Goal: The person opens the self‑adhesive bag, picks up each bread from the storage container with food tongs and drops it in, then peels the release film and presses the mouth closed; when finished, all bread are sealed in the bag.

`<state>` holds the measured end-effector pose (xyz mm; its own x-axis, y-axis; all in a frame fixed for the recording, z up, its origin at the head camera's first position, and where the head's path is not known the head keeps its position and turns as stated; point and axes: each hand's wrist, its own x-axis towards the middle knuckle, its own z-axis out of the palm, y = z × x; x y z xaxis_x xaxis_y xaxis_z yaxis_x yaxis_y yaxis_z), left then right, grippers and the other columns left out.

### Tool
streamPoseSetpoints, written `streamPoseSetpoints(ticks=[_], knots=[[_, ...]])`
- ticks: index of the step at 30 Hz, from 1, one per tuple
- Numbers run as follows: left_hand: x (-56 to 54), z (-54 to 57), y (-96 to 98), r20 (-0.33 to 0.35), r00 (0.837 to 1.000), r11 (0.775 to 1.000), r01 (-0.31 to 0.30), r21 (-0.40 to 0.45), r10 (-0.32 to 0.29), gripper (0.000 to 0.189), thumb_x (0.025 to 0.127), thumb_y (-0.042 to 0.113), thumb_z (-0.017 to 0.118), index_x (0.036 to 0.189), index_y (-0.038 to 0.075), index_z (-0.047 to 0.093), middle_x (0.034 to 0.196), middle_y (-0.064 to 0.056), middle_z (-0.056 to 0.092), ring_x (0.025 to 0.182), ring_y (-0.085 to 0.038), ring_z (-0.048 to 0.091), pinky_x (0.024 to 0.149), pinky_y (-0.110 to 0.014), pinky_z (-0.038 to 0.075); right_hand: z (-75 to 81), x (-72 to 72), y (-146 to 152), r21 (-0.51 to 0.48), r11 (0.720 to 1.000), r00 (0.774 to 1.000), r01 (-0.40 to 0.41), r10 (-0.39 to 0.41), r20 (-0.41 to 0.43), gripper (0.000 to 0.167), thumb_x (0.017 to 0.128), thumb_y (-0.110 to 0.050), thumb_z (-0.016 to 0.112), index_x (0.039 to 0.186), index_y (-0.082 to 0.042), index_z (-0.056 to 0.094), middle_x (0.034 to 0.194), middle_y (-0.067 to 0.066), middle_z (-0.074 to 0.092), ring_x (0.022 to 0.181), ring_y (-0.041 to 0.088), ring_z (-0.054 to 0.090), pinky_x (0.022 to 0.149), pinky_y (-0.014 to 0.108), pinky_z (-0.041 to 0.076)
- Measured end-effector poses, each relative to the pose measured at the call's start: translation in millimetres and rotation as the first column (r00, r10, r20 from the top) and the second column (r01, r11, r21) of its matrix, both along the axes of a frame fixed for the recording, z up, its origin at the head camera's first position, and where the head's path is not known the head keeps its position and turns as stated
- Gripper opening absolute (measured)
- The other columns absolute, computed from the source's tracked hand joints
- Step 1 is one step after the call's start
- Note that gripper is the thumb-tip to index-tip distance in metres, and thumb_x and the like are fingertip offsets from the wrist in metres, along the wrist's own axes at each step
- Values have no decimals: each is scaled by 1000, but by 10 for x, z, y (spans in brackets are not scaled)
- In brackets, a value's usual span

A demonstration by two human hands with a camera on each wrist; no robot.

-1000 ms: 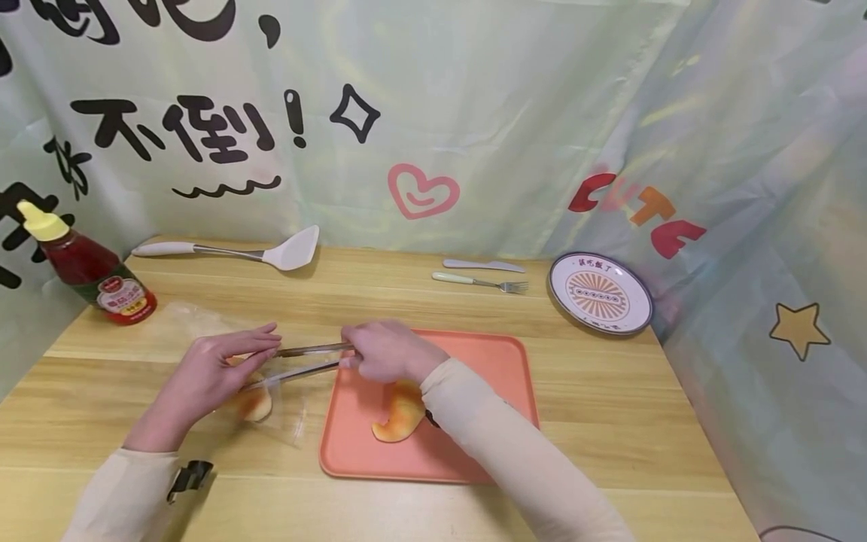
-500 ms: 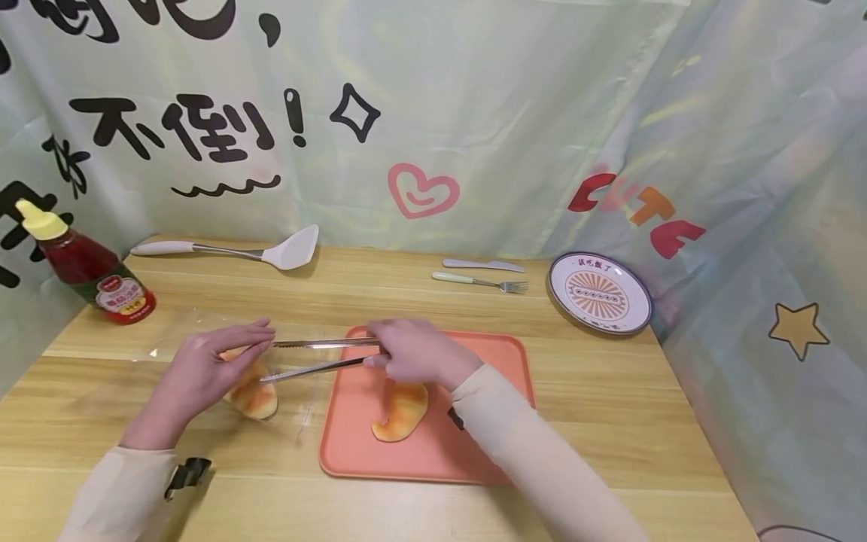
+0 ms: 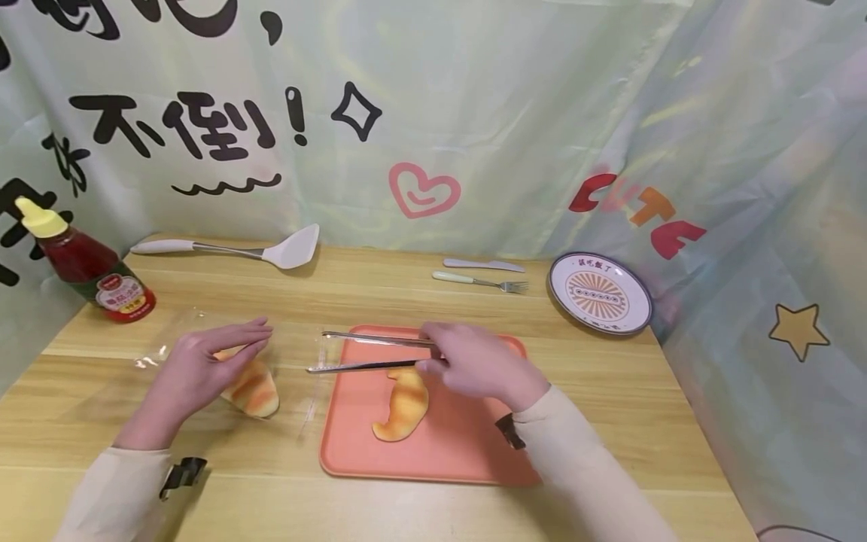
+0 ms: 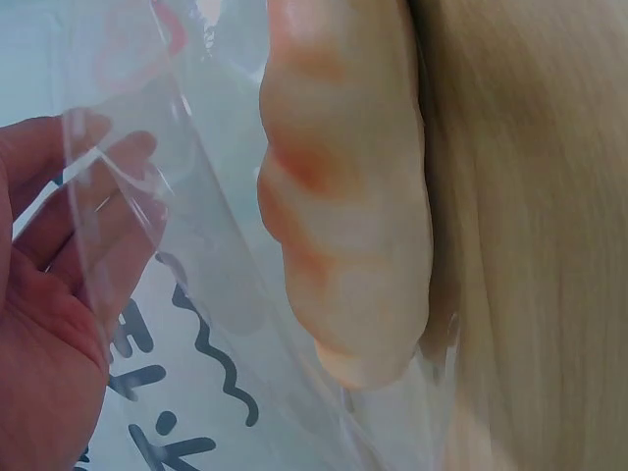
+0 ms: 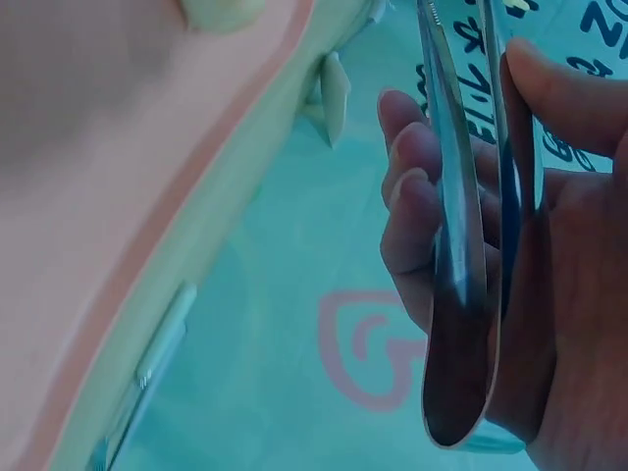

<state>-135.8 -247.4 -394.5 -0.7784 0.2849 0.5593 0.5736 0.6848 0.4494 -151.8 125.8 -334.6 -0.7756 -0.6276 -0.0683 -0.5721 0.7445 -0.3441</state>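
Observation:
In the head view my left hand, thumb and fingers close together, pinches the raised edge of a clear plastic bag. A ridged toy-like bread roll lies in the bag, partly under that hand in the head view. My right hand holds metal tongs by their bent end. The two arms of the tongs stand apart, pointing left, with nothing between the tips. Below them a curved croissant lies on the pink tray.
A ketchup bottle stands at the far left, beside a white spatula. Along the back lie a knife and a fork. A patterned plate leans at the back right. A printed cloth hangs behind the wooden table.
My right hand has drawn the tongs rightward, away from the bag and over the tray. The bread roll stays behind in the bag, less covered now. My left hand has barely moved.

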Motion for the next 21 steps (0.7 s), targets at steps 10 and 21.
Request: streamPoseSetpoints(ticks=[10, 21], knots=[[5, -24, -59, 17, 999, 999, 28, 26, -28, 38, 75, -4, 82, 106, 16, 78, 116, -6, 70, 107, -1, 60, 89, -5, 38, 24, 209, 383, -25, 996, 992, 83, -85, -89, 22, 92, -29, 71, 104, -13, 61, 76, -13, 52, 62, 8, 49, 59, 28, 43], [17, 13, -47, 28, 999, 1000, 18, 18, -19, 36, 75, -6, 80, 105, 14, 78, 116, -6, 70, 105, -7, 62, 87, -5, 39, -2, 396, 681, -64, 992, 989, 110, -115, -89, 19, 91, -26, 72, 102, -15, 60, 78, -16, 51, 63, 4, 46, 58, 25, 42]])
